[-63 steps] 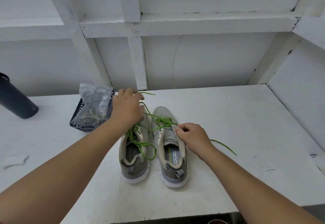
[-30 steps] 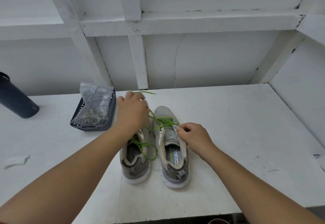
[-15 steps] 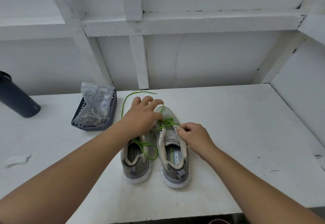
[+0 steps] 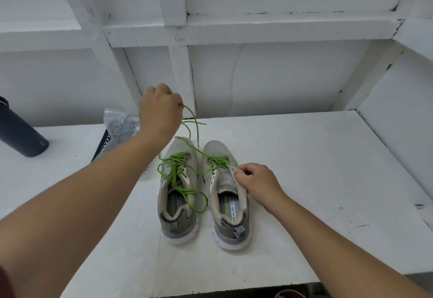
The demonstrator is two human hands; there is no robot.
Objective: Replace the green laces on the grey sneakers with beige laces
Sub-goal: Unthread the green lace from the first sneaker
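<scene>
Left hand [image 4: 160, 112]: we pinch a green lace [image 4: 187, 119] raised over the worktop's back edge. It may snag on the left sneaker [image 4: 178, 192], whose loose laces tangle alongside. Right hand [image 4: 256, 180]: pinches the right sneaker [image 4: 228, 199]. Bottle [image 4: 21, 138], basket [image 4: 105, 143], bag [image 4: 121, 124] at back left.

Both bare forearms reached forward and inward. The left hand [image 4: 160, 110] was raised higher and farther out, knuckles up, fingers curled, pinching a green lace [image 4: 196, 131]. The right hand [image 4: 256, 181] sat lower, fingertips pinching the right sneaker [image 4: 228, 194] at its upper edge.
</scene>
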